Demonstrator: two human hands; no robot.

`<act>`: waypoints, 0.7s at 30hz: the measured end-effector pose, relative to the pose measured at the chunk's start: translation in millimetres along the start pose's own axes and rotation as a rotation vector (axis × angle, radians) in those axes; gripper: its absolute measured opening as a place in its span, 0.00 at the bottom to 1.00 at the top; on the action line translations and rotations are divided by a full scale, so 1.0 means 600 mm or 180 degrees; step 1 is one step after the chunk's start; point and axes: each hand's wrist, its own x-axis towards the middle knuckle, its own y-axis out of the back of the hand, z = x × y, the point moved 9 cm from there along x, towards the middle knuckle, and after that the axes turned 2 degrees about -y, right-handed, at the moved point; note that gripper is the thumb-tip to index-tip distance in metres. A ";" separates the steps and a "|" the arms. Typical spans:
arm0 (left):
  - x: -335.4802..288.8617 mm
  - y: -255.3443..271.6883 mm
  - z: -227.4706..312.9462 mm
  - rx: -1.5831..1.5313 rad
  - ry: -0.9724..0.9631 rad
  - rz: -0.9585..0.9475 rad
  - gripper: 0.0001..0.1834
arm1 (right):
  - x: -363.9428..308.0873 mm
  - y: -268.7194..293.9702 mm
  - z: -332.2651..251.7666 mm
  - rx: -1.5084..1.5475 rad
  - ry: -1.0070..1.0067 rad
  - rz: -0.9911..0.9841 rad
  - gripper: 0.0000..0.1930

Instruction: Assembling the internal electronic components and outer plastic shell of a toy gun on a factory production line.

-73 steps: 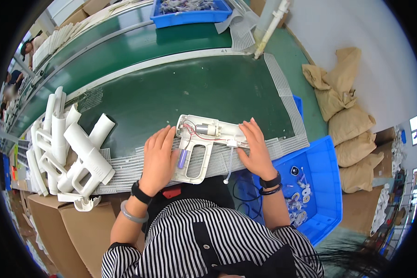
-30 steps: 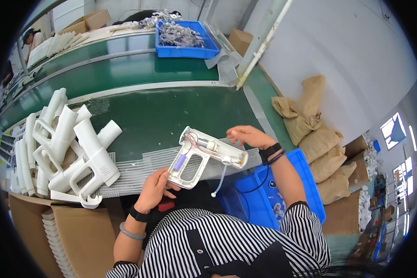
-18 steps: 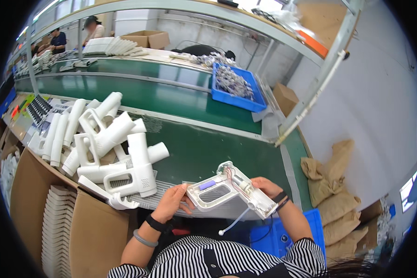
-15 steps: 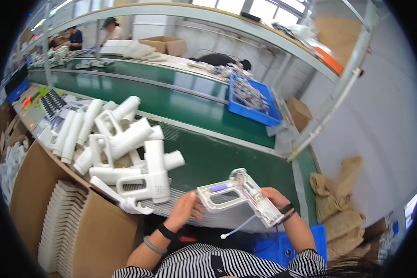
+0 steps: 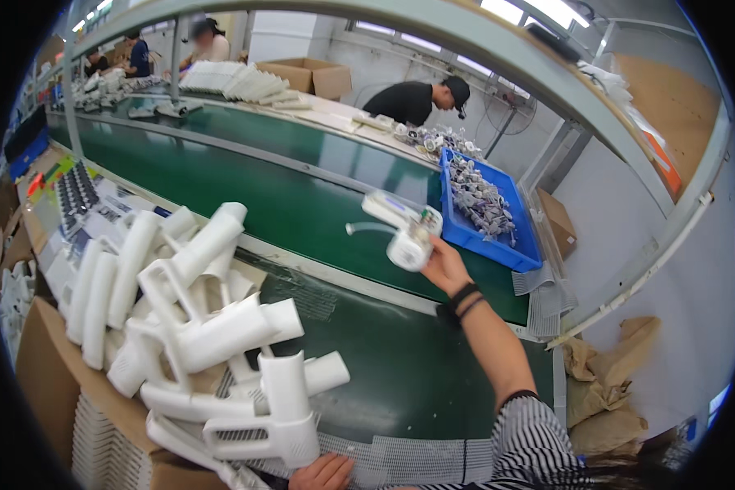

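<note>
My right hand [image 5: 446, 268] reaches out over the green conveyor, closed on a white pistol-shaped device [image 5: 409, 247] at its rounded end. A thin whitish tube [image 5: 371, 228] sticks out of the device toward the left. Motion blurs the device, and its inner parts barely show. At the lower edge my left hand [image 5: 322, 474] lies with fingers stretched out and nothing visible in them. It is beside a white plastic housing with a loop handle [image 5: 290, 412], the nearest of a heap of similar housings [image 5: 192, 306]; whether it touches that housing, I cannot tell.
A blue tray [image 5: 527, 255] of small grey-white parts stands on the belt, right of the device. A cardboard box [image 5: 41, 351] with stacked white pieces is at lower left. Metal shelf rails [image 5: 433, 41] cross above. Across the conveyor a person in black [image 5: 400, 102] bends forward.
My right hand has carried the device forward, up and left over the far belt. My left hand has come off it and dropped to the lower edge. The view has shifted.
</note>
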 end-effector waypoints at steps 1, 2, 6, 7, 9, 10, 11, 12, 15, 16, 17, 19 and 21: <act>0.045 0.008 0.003 0.0033 -0.0044 -0.0015 0.15 | 0.058 0.009 0.003 0.0050 0.0028 0.0178 0.23; 0.085 0.015 0.004 0.0071 -0.0096 -0.0025 0.15 | 0.113 0.027 0.003 -0.0105 0.0040 0.0371 0.23; 0.199 0.044 -0.003 0.0340 -0.0333 0.0014 0.16 | 0.278 0.105 -0.002 -0.0146 0.0213 0.0956 0.20; 0.215 0.052 -0.006 0.0441 -0.0397 0.0031 0.16 | 0.309 0.117 -0.004 -0.0159 0.0195 0.0953 0.20; 0.191 0.061 -0.025 0.0661 -0.0522 0.0039 0.16 | 0.365 0.148 -0.013 0.0130 0.0364 0.1082 0.17; 0.097 0.064 -0.042 0.0752 -0.0611 0.0026 0.16 | 0.385 0.170 -0.032 0.0232 0.0504 0.1174 0.17; -0.043 0.067 -0.066 0.0885 -0.0677 0.0026 0.16 | 0.409 0.171 -0.037 0.0248 0.0483 0.1154 0.17; -0.198 0.071 -0.091 0.1012 -0.0744 0.0023 0.16 | 0.429 0.180 -0.041 0.0237 0.0489 0.1278 0.17; -0.477 0.072 -0.144 0.1242 -0.0848 0.0011 0.16 | 0.489 0.206 -0.049 0.0091 0.0491 0.1422 0.18; -0.468 0.061 -0.155 0.1284 -0.0962 0.0010 0.16 | 0.494 0.231 -0.074 -0.0039 0.0528 0.1439 0.19; -0.466 0.055 -0.145 0.1406 -0.1009 -0.0013 0.16 | 0.510 0.238 -0.073 -0.0126 0.0487 0.1395 0.20; -0.450 0.045 -0.136 0.1572 -0.1194 -0.0052 0.16 | 0.537 0.253 -0.109 0.0054 0.0318 0.0977 0.22; -0.430 0.034 -0.109 0.1848 -0.1298 -0.0131 0.17 | 0.546 0.205 -0.072 0.0211 -0.0004 0.1049 0.23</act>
